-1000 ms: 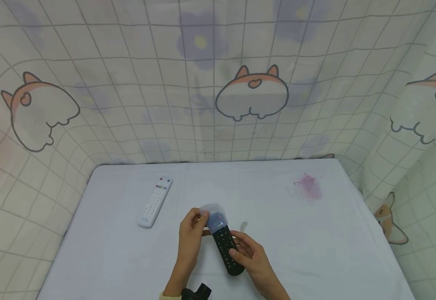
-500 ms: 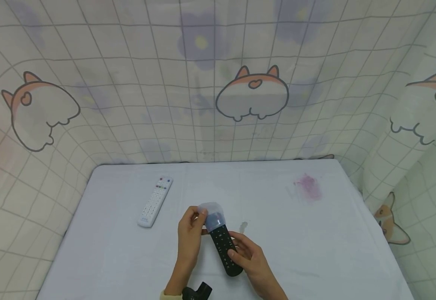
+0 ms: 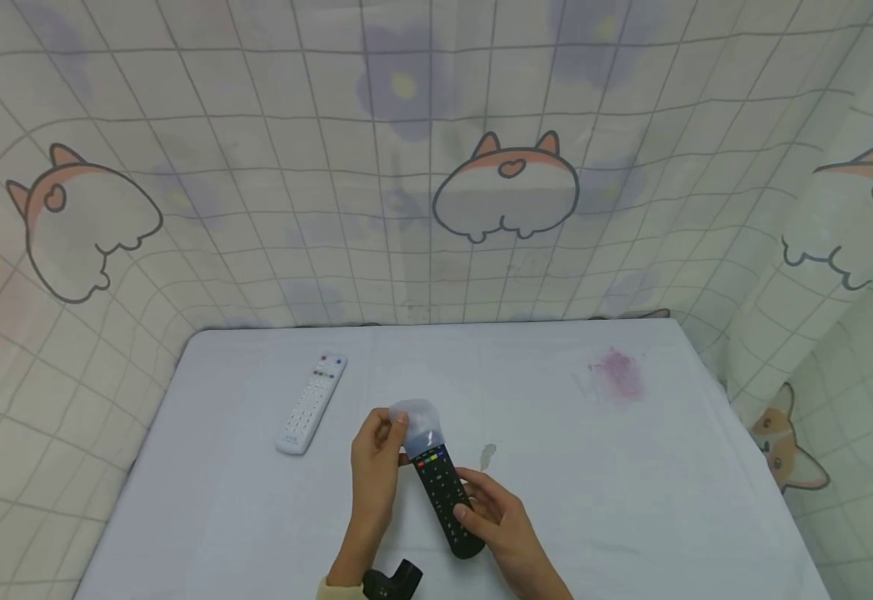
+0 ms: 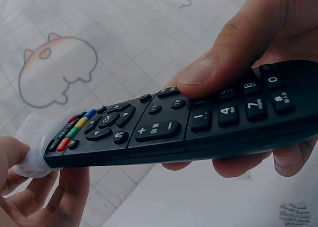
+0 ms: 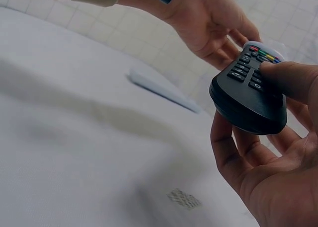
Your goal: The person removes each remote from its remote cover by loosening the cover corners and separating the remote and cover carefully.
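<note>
A black remote control (image 3: 442,496) is held above the table, its coloured buttons showing in the left wrist view. Over its far end sits a translucent silicone cover (image 3: 419,427), which reaches only a short way down the remote. My left hand (image 3: 378,471) pinches the cover's edge between thumb and fingers. Around the lower half of the remote, my right hand (image 3: 502,521) keeps its thumb on the buttons and its fingers underneath. In the left wrist view the cover (image 4: 37,145) looks loose and bunched at the tip.
A white remote control (image 3: 311,404) lies on the white table (image 3: 204,492) to the left. A pink stain (image 3: 620,372) marks the cloth at the back right, and a small grey patch (image 3: 488,455) lies near the right hand. A patterned curtain (image 3: 294,208) hangs behind.
The cover has slid farther off the far end, drawn up and left by my left hand, so the coloured buttons are now exposed. My right hand has kept its grip on the black remote.
</note>
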The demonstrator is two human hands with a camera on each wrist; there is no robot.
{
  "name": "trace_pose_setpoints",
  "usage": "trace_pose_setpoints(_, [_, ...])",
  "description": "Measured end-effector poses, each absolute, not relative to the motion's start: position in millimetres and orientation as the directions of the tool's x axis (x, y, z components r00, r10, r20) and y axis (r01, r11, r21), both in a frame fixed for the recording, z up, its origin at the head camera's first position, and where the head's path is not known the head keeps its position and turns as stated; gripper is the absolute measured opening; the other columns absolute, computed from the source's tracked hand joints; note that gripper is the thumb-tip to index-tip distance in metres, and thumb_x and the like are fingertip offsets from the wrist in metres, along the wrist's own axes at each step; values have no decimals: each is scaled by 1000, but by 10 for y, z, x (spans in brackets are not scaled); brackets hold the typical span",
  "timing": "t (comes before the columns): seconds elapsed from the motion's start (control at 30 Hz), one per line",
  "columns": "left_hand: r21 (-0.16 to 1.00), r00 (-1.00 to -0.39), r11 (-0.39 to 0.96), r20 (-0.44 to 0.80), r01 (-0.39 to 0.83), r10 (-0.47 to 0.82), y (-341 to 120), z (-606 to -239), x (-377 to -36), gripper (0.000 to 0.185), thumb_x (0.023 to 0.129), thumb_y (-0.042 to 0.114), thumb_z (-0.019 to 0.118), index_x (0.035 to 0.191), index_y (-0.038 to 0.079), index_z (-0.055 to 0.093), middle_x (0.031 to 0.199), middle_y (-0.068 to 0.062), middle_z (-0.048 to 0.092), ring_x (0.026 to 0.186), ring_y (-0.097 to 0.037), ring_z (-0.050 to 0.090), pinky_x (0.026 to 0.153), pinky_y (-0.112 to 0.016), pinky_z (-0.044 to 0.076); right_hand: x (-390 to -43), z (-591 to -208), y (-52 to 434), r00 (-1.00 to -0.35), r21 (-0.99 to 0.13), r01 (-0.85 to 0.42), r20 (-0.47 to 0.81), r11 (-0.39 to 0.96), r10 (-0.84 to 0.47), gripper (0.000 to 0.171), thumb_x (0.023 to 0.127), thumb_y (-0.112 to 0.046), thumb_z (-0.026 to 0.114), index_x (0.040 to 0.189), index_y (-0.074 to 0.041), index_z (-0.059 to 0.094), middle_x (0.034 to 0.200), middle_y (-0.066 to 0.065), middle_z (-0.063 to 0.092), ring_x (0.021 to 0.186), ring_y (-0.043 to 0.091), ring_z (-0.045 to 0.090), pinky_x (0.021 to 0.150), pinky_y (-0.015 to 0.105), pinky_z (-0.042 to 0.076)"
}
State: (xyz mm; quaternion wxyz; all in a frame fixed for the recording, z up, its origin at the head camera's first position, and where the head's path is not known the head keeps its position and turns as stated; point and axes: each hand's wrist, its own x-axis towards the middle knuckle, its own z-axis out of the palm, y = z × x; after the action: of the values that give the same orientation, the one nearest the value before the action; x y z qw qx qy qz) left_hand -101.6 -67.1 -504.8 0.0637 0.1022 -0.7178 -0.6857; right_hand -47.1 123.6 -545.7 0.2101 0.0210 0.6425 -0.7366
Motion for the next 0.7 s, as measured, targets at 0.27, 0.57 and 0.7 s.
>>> trace_pose_setpoints(0.27, [998,-970,39,-43,-54,-238,-673,-5037,-1038,32,108,36,57,114,6,62,112,-14,76,90,-19,68,70,-27,59,-462,-5447,1247,-900,-934,353,-326,-45,-290,59,99,-26,72,151,-8,51,134,14,67,115,18,68,95,24,56])
trace_pose_setpoints(0.57, [998,-971,30,-40,-49,-234,-710,-5005,-1129,28,108,32,57,114,5,61,108,-16,74,89,-19,68,69,-28,61,-451,-5456,1262,-902,-932,361,-336,-45,-272,60,98,-26,73,151,-7,51,133,14,67,115,19,68,95,24,56])
trace_pose_setpoints(0.7, [999,-973,5,-45,-48,-227,-739,-4991,-1166,27,108,29,58,118,4,61,117,-18,74,92,-23,72,68,-31,63,-441,-5466,1281,-900,-927,370,-342,-58,-270,61,98,-26,73,151,-7,50,132,13,67,115,20,67,96,24,56])
